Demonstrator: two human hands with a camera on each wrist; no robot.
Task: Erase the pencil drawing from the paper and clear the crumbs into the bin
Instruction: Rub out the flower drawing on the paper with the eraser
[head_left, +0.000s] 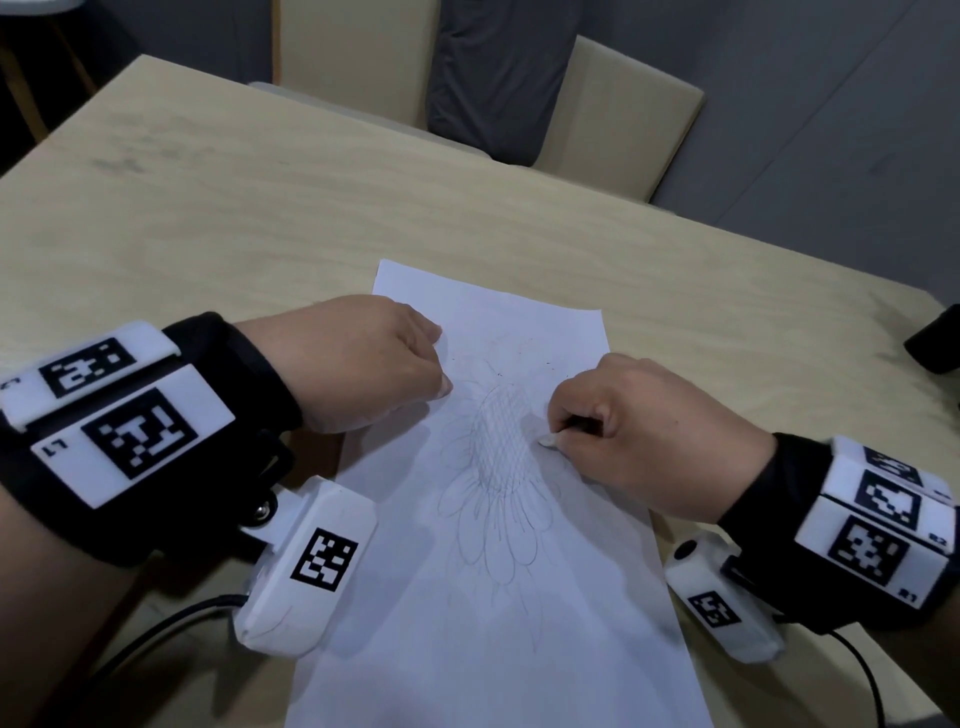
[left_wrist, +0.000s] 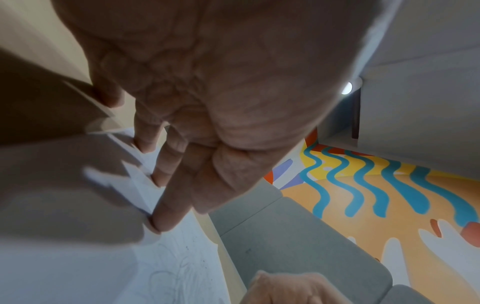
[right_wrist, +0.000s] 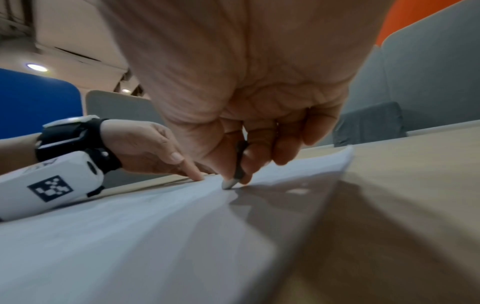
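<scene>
A white sheet of paper (head_left: 488, 597) lies on the wooden table (head_left: 260, 218), with a pencil flower drawing (head_left: 498, 467) in its middle. My right hand (head_left: 618, 431) pinches a small eraser (head_left: 548, 442) whose pale tip touches the paper at the right edge of the scribbled centre; the same eraser (right_wrist: 231, 181) shows between thumb and fingers in the right wrist view. My left hand (head_left: 374, 364) presses the paper's upper left part with straight fingertips (left_wrist: 158, 222). A few dark crumbs (head_left: 498, 371) dot the paper above the drawing.
Two beige chairs (head_left: 613, 109) stand at the table's far side, with grey fabric (head_left: 493, 78) between them. A dark object (head_left: 935, 340) sits at the right table edge. Cables run from both wrist cameras near the front edge. No bin is in view.
</scene>
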